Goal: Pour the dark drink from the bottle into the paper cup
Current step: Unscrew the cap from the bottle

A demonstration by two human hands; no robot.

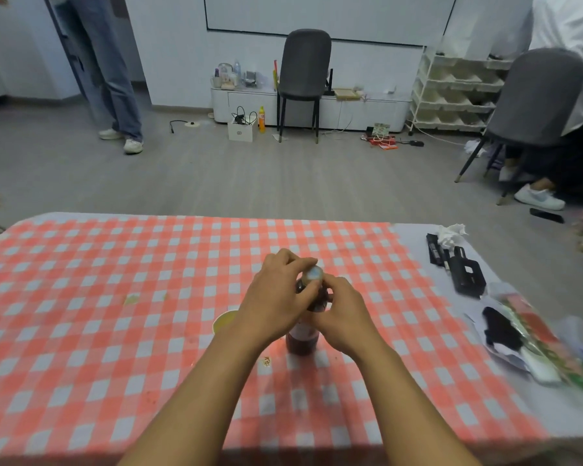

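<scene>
A bottle of dark drink [302, 343] stands upright near the middle of the red-and-white checked tablecloth [115, 297]. Its pale cap [314, 273] shows between my fingers. My left hand [276, 297] is curled around the cap and the bottle's neck from the left. My right hand [345, 314] grips the upper part of the bottle from the right. The paper cup [223, 322] stands just left of the bottle, mostly hidden behind my left wrist; only part of its yellowish rim and inside shows.
Black devices [465, 270] and a crumpled tissue [450, 235] lie at the table's right edge, with packets and papers [532, 338] nearer me. Beyond the table stand two grey chairs [303, 75], a low cabinet [350, 105], and people at the left and right.
</scene>
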